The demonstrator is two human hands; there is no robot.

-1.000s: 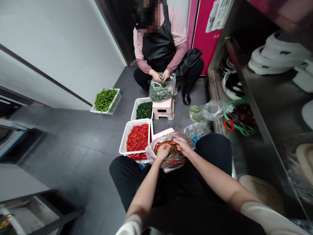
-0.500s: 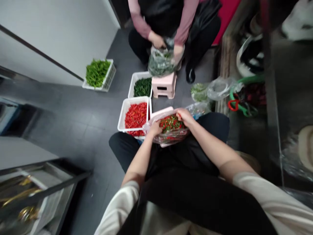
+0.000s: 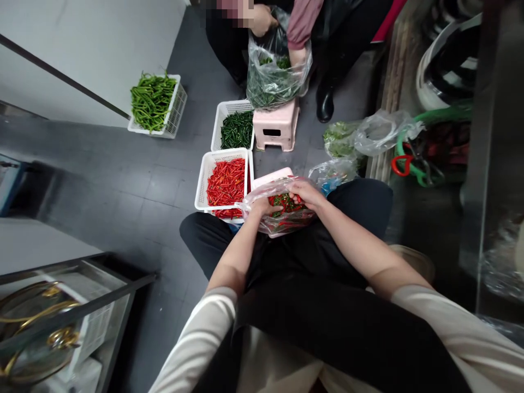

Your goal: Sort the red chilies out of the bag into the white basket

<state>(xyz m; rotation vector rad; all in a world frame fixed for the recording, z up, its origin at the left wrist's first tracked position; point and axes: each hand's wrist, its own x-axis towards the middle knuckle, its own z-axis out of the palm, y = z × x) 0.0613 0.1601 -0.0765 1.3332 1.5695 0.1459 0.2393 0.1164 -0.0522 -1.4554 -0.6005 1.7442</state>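
A clear plastic bag [image 3: 295, 222] of red chillies with green stems [image 3: 286, 203] rests on a pink stool [image 3: 273, 178] between my knees. My left hand [image 3: 262, 207] reaches into the bag's mouth from the left, fingers stretched over the chillies. At the bag's right side my right hand [image 3: 306, 195] is closed, with red chillies showing at its fingers. Left of the bag stands a white basket [image 3: 199, 188] of stemless red chillies [image 3: 227, 183], set on another basket that also holds red chillies.
Opposite, a person's hand [image 3: 262, 21] grips a bag of green chillies [image 3: 270, 90] on a pink stool [image 3: 282, 123]. Baskets of dark green chillies [image 3: 237, 130] and long green peppers [image 3: 152, 103] stand leftward. Red-handled scissors [image 3: 403, 164] lie at right, a metal rack [image 3: 123, 292] at lower left.
The view has shifted slightly and sharpened. My left hand reaches a little further over the chillies; my right hand stays at the bag's right side. The other person's bag looks more upright.
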